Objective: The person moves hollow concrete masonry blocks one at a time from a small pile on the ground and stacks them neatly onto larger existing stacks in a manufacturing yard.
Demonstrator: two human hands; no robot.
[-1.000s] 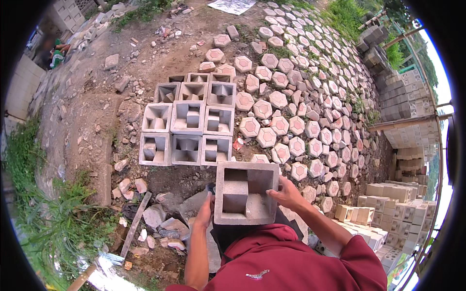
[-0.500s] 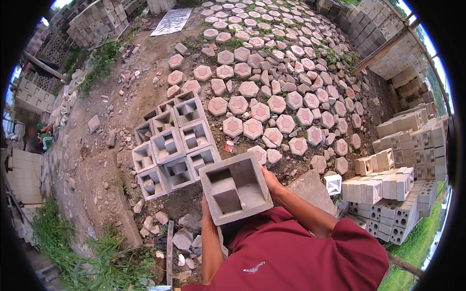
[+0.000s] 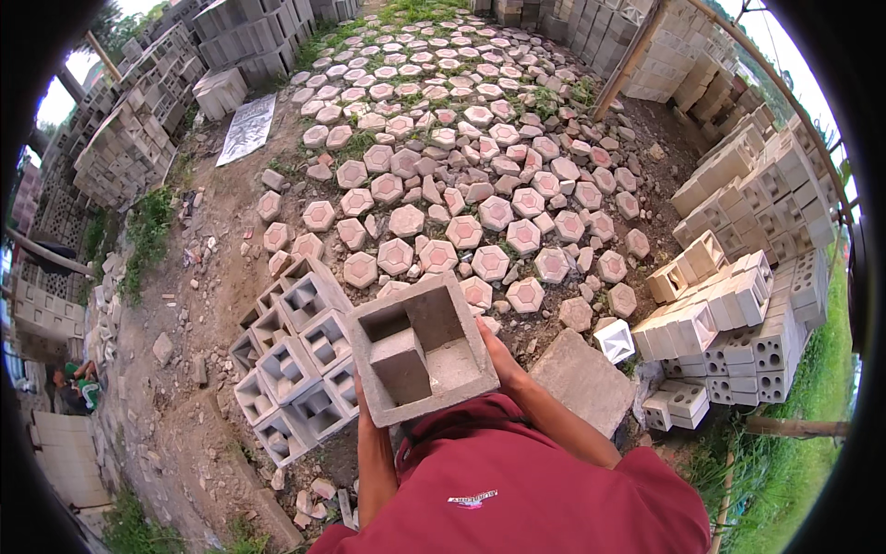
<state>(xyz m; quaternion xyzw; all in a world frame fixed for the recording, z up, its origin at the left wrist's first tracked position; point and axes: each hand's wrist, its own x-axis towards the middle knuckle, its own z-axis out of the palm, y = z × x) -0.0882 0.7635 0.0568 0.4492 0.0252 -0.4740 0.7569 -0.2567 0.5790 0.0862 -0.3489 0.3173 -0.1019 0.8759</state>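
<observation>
A square grey concrete ventilation block [image 3: 403,358] is held up in front of my body, its open face with stepped inner partitions turned up toward me. My left hand [image 3: 364,406] grips its left side, the fingers mostly hidden behind the block. On the opposite side my right hand [image 3: 499,358] is pressed against the wall, closed on the block. Just left of it a stack of similar ventilation blocks [image 3: 288,367] stands on the ground. The held block overlaps the stack's right edge in view; whether they touch, I cannot tell.
Hexagonal pavers [image 3: 406,220] with pinkish centres cover the ground ahead. At the right are piled pale blocks [image 3: 715,309], a flat concrete slab [image 3: 586,380] and a small white block [image 3: 615,341]. Rubble [image 3: 318,499] lies at lower left. A person [image 3: 81,386] is at the far left.
The view has swung up and to the right, showing more of the far stacks. Both hands still hold the ventilation block, which now appears slightly left and higher in view.
</observation>
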